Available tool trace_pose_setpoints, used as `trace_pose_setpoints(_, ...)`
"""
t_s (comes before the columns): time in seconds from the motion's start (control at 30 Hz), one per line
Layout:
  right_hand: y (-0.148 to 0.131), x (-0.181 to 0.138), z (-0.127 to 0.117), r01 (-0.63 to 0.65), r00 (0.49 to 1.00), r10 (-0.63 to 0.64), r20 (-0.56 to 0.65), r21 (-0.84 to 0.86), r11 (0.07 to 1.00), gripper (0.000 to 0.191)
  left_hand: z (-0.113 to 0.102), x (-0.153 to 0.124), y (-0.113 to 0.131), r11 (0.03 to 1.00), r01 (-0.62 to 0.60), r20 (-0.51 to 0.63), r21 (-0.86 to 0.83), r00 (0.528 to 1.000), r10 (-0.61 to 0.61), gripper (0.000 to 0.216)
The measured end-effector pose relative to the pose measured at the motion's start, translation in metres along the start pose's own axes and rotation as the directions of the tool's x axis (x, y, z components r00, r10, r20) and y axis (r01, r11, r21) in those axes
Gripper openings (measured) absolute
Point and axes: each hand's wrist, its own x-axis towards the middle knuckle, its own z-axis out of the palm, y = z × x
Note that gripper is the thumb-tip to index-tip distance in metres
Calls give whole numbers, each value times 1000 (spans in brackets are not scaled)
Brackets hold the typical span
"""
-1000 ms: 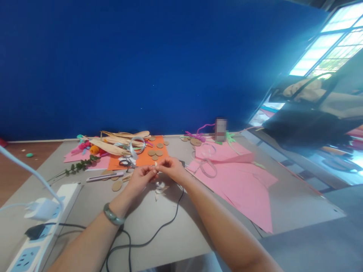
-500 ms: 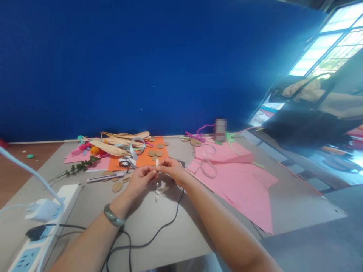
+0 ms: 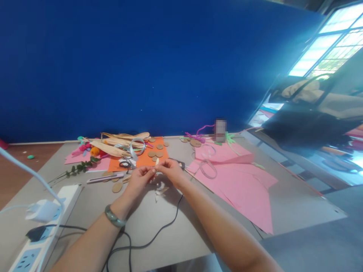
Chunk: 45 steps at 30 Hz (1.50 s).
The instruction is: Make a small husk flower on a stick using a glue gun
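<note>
My left hand (image 3: 140,180) and my right hand (image 3: 171,170) meet above the grey table (image 3: 159,226), fingertips pinched together. Between them stands a small pale strip (image 3: 157,162), held by both hands. Just below the hands lie a few pale scraps (image 3: 160,187) on the table. A green bangle (image 3: 113,216) sits on my left wrist. A black cable (image 3: 159,230) runs under my right forearm.
Pink paper sheets (image 3: 241,185) spread to the right. An orange sheet (image 3: 141,156) with brown discs, dried husks (image 3: 113,145), a ribbon roll (image 3: 137,145), a craft knife (image 3: 104,176) and a green sprig (image 3: 79,168) lie behind. A power strip (image 3: 42,230) sits at left.
The pale strip between my fingertips has come up slightly and now shows above them. Both hands have stayed in nearly the same place.
</note>
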Motion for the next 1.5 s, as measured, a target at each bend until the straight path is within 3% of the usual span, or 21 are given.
trace_pose_setpoints(0.47,2,-2,5,15,999,-15,-51,8,1000,21,2,0,3,999,-35,-38,20,999,35,23)
trace_pose_setpoints(1.5,4,-5,11,35,995,-27,-100,70,997,22,5,-1,3,995,24,-66,-95,997,-30,29)
